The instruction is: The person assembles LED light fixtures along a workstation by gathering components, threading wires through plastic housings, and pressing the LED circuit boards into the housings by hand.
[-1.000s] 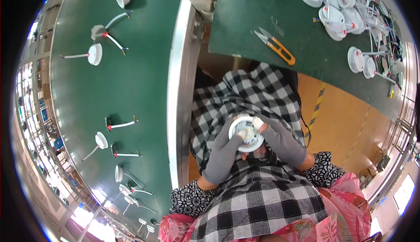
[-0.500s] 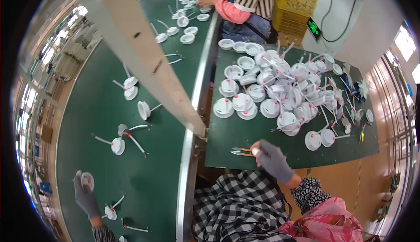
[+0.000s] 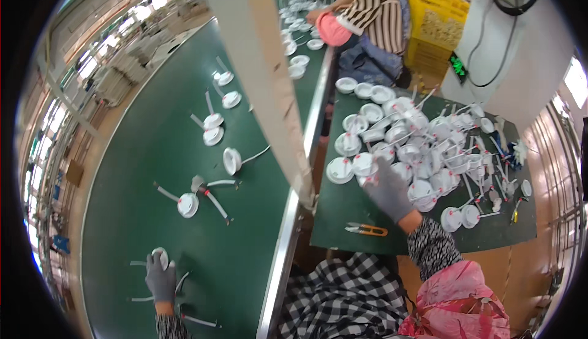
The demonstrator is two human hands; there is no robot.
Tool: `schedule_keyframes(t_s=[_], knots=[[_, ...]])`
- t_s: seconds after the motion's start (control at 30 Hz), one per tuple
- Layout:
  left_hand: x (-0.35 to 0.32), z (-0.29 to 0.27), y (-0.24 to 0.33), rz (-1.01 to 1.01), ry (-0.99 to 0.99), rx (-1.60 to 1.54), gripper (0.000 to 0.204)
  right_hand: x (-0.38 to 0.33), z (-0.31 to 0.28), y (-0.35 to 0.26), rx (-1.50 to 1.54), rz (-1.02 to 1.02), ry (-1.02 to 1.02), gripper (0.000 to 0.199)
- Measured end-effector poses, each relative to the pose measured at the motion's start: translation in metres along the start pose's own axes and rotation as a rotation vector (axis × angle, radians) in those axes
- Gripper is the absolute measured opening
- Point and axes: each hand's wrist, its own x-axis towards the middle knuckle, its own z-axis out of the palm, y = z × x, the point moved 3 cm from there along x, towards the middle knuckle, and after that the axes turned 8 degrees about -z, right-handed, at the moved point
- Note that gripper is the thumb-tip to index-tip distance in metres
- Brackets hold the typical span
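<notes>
My left hand, in a grey fingerless glove, is closed on a white round plastic cap low over the green bench at left. White wired leads lie beside that hand. My right hand, also gloved, reaches into the near left edge of the heap of white round fixtures. Its fingertips are beside a white fixture with a red spot; whether they grip it is hidden. Below this hand, orange-handled thread snips lie on the green side table.
A pale post rises between bench and side table, beside a metal edge. Several wired fixtures are scattered along the bench. A co-worker in a striped top sits at the far end, near yellow crates.
My right hand has left the snips and moved forward to the heap. My left hand has moved right, over the leads, with a white cap. The view has shifted.
</notes>
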Motion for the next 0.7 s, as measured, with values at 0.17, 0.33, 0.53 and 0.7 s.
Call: schedule_keyframes(t_s=[0.17,0.33,0.53,0.7], knots=[[-0.072,-0.059,0.051,-0.093,-0.182,-0.493,0.033,-0.068,-0.016,-0.048,0.139,-0.056,-0.223,0.050],[-0.071,-0.064,0.147,0.159,-0.366,-0.676,0.026,-0.108,-0.006,-0.020,-0.100,-0.260,-0.163,0.032],[-0.050,-0.099,0.093,-0.050,-0.044,-0.563,0.022,-0.118,-0.012,0.019,-0.112,-0.091,-0.153,0.035],[-0.099,-0.124,-0.033,-0.511,0.312,-0.584,0.021,-0.129,-0.007,0.001,-0.122,-0.144,-0.136,0.058]])
